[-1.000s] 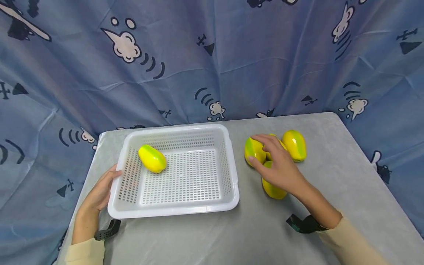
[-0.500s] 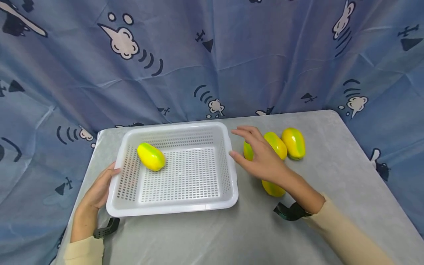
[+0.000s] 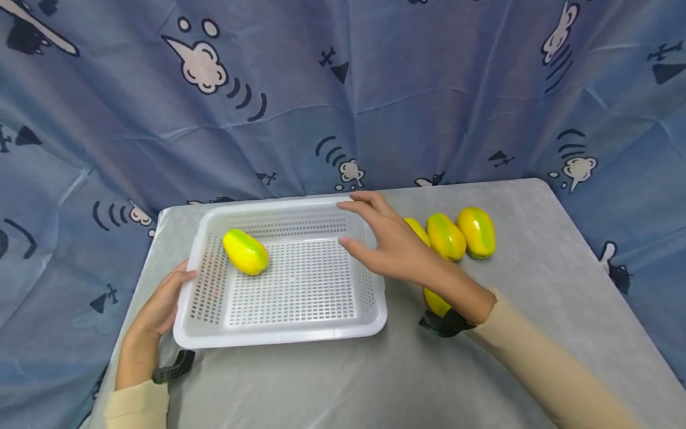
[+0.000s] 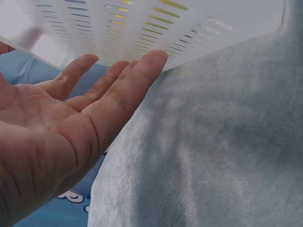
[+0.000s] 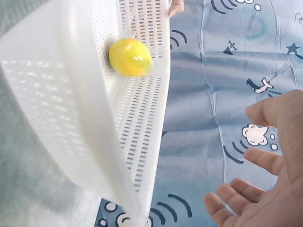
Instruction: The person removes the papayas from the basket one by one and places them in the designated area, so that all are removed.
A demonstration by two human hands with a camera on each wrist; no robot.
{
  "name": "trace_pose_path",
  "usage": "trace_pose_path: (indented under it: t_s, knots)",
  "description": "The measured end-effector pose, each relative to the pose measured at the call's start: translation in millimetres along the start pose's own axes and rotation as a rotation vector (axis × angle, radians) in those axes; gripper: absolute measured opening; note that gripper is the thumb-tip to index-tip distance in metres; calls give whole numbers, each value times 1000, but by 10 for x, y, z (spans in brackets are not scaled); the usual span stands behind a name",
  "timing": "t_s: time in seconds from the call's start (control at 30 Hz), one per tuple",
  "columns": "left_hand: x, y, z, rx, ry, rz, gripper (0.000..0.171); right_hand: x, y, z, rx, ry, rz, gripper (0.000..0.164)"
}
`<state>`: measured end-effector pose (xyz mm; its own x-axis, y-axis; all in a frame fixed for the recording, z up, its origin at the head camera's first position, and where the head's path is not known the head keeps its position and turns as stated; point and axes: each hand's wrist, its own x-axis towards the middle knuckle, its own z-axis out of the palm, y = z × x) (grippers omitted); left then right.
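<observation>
A white plastic basket [image 3: 289,341] with slotted walls stands at the left of the table. One glossy yellow-green fruit [image 3: 245,252], mango-like, lies inside near its left wall. My left hand [image 3: 161,307] holds the basket's left side, thumb over the rim; in the left wrist view its fingers [image 4: 118,101] reach beneath the slotted wall. My right hand [image 3: 393,244] is over the basket's right rim, fingers spread and holding nothing. Right of it lie more such fruits: one at the far right [image 3: 476,232], another beside it [image 3: 446,237], and two partly hidden by my right hand and wrist.
The grey-covered table [image 3: 541,280] has its back edge against a blue patterned curtain [image 3: 429,101]. Black straps are on both wrists, the right one [image 3: 445,323] close above a fruit.
My right hand has moved left from above the fruits to the basket's right rim, carrying nothing. The left hand, basket and fruits stay in place.
</observation>
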<state>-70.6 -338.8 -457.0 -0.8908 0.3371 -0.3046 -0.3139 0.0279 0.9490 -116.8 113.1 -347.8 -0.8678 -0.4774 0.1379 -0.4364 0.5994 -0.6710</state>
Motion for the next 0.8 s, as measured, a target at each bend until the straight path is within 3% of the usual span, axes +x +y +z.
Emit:
trace_pose_path:
  t_s: [0.5,0.8]
  knots:
    - [9,-11,-7,15,28,-6,70,412,-240,239,-11,-111,-165,59]
    - [-3,-24,-16,29,43,-10,70,625,-325,382,-18,-182,-191,57]
